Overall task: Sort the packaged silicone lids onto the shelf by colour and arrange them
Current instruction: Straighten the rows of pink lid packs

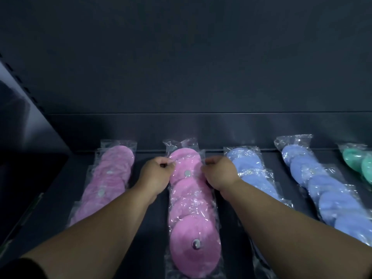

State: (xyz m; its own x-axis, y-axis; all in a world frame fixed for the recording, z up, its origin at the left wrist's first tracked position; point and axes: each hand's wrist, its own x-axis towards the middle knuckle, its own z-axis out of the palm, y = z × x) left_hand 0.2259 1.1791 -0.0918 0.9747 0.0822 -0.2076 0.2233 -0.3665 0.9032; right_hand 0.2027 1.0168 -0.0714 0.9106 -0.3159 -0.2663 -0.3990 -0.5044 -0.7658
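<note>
Each silicone lid is being kept in its own clear plastic bag, and the bagged lids are being carried in overlapping rows, running front to back, by the dark shelf (155, 228). A pink packet (187, 168) near the back of the middle pink row (193, 228) is being pinched at its bag edges from both sides. The left hand (157, 174) is being held knuckles-up at its left edge with fingers curled onto the plastic, and the right hand (219, 172) is being held the same way at its right edge. Both forearms are being stretched forward over the shelf. Five rows are being shown: a second pink row (108, 178) at the left, two blue rows (249, 170) (322, 188) to the right, and one green row (360, 160) cut by the frame edge. The packets within a row cannot be counted surely.
</note>
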